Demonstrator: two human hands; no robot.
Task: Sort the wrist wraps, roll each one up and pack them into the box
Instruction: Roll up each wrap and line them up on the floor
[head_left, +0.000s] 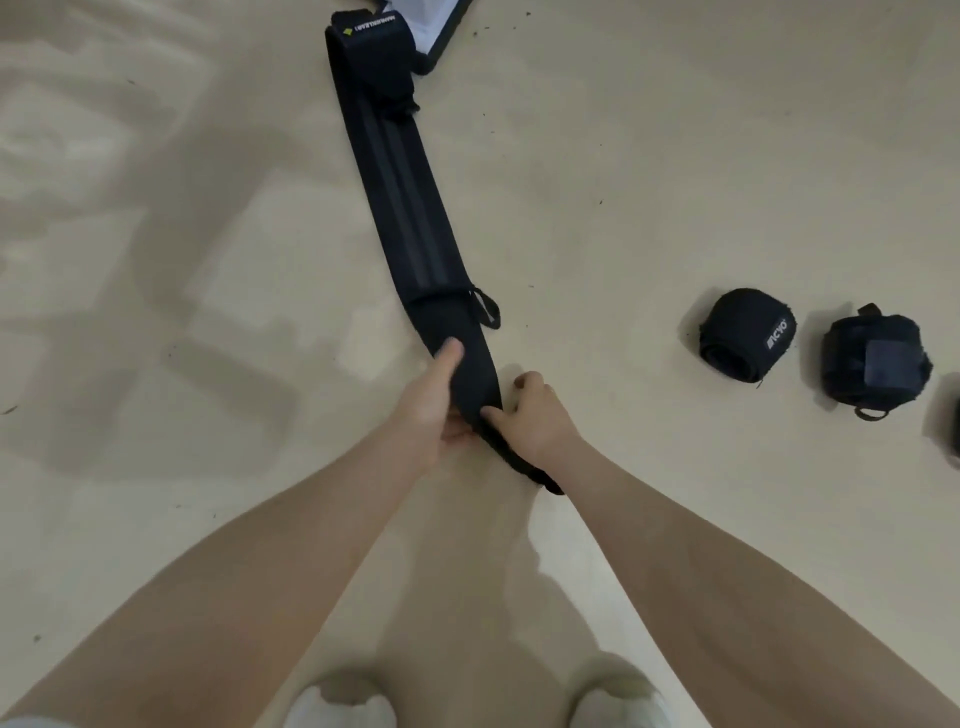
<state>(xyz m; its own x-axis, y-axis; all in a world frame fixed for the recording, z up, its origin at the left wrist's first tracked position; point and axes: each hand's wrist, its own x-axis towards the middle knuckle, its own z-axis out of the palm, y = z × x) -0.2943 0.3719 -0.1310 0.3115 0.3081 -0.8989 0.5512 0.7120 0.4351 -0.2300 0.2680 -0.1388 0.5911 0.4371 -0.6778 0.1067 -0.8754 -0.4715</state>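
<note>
While the long black wrap (410, 223) lies stretched on the floor (623, 156), left hand (434, 405) and right hand (535, 415) pinch its near end, two rolled wraps (745, 332) apart

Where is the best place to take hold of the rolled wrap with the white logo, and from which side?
Grip the rolled wrap with the white logo across its curved body, coming from above with fingers on opposite sides. It lies on its side on the floor, apart from the neighbouring roll, so both flanks look free.

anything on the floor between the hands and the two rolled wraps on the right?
No. In the head view, the floor between the right hand and the nearer rolled wrap is bare, apart from tiny specks.
</note>
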